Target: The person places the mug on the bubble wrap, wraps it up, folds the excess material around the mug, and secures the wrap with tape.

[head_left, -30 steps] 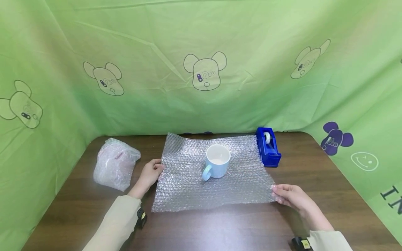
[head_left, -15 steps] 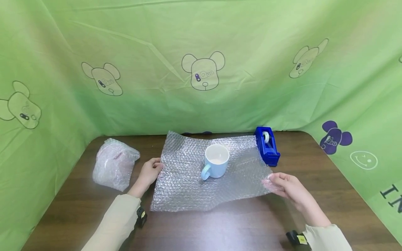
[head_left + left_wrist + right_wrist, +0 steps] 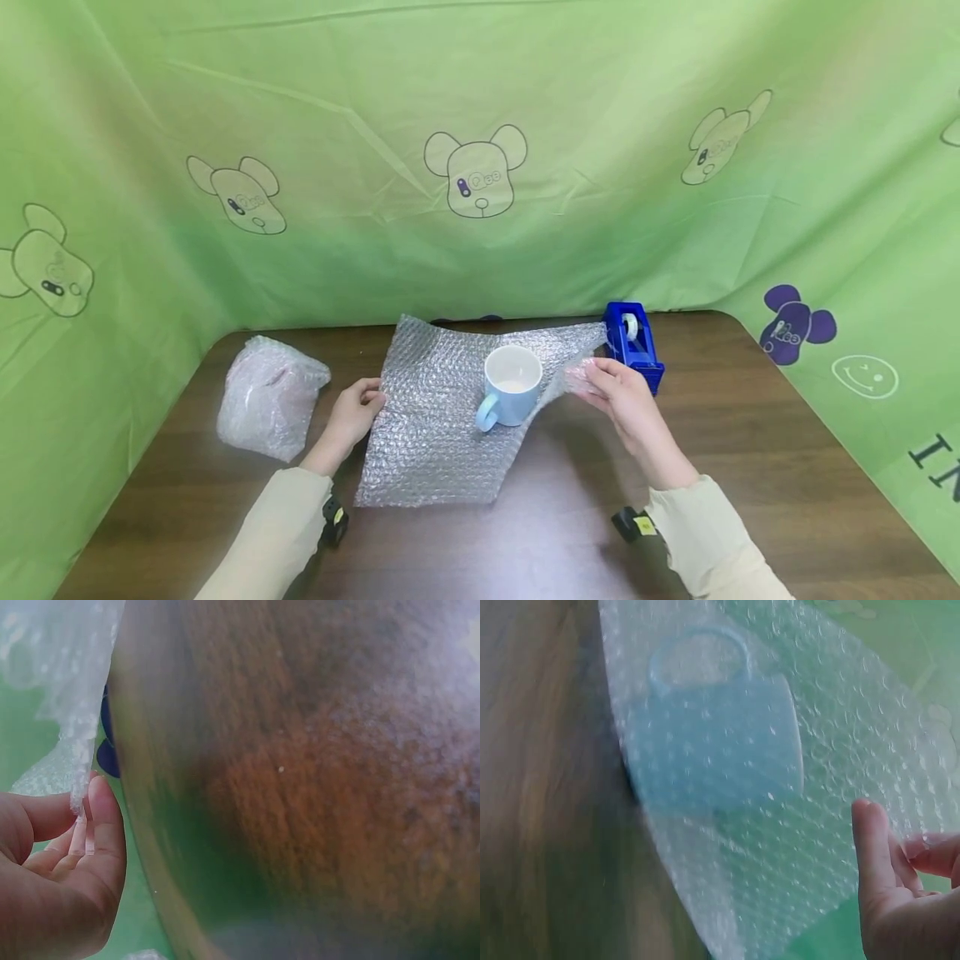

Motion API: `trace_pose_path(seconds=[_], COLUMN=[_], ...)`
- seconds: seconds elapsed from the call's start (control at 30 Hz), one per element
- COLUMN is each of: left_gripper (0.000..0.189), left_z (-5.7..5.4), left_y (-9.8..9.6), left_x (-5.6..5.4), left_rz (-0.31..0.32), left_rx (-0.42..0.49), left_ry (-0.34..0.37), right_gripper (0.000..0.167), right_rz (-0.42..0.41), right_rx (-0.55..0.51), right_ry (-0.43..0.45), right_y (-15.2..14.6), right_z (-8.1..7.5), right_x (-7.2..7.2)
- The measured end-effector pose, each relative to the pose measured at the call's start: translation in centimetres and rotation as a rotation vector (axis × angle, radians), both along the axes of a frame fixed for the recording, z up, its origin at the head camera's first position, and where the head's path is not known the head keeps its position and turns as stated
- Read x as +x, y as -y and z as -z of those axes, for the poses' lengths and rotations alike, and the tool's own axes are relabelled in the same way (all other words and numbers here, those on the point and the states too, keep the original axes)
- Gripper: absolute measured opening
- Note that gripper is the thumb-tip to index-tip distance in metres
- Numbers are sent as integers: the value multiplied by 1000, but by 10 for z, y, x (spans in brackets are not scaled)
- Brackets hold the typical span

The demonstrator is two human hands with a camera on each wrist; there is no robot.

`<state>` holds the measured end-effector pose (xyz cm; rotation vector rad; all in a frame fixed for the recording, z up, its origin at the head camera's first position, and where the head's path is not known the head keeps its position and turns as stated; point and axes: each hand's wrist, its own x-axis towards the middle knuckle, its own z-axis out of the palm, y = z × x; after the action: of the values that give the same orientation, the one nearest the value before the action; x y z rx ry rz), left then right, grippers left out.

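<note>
nearest me, two pale sleeves (image 3: pixel 262 533) come in over the wood-grain table (image 3: pixel 558 542), a black wrist camera (image 3: pixel 633 523) at each cuff. taking the blue mug as the middle of the dial and twelve as straight away from the person, the left hand (image 3: pixel 356 414) sits at nine o'clock, thumb and forefinger nipped together on the side edge of the bubble wrap sheet (image 3: pixel 431 433). the right hand (image 3: pixel 630 408), at three, pinches a corner of the same sheet and holds it up off the table, so the right wrist view looks through the film at the mug.

the sheet looks feather-light, limp and springy, a bit slick, its bubbles easy to pop; i'd judge thumb and fingertip at corners or edges the right hold. the blue mug (image 3: pixel 517 404) stands upright on it, handle pointing between seven and eight. it looks ceramic: stiff, fairly heavy, smooth, liable to chip. i'd take it by the handle or round the body, not the rim.

out at nine, beyond the left hand, lies a bubble-wrapped bundle (image 3: pixel 272 400); toward two stands a blue tape dispenser (image 3: pixel 637 354). behind everything, at twelve, hangs a green curtain (image 3: pixel 480 267).
</note>
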<state>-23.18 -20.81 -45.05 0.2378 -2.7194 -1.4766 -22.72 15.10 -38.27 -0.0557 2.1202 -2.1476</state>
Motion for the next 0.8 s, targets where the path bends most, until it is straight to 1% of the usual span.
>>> trace_pose_path(seconds=[0.07,0.23,0.33,0.53,0.8], left_gripper=[37,36,36,36,36], left_z=[1,1,3,5,6], left_y=[1,1,1,1,1], left_x=[0,1,1,0,1], left_rz=[-2,-6,-11,-13,-19], left_rx=[0,-2,2,8,20], left_ry=[1,3,9,8,11], right_gripper=[33,37,37,36,37], right_rz=[15,69,87,102,80], right_rx=[-17,4,15,69,98], right_ry=[1,-11,-31,-60,-80], right_y=[11,31,39,46,50], right_z=[0,3,6,10,13], right_x=[-4,-15,-20,-23,-23])
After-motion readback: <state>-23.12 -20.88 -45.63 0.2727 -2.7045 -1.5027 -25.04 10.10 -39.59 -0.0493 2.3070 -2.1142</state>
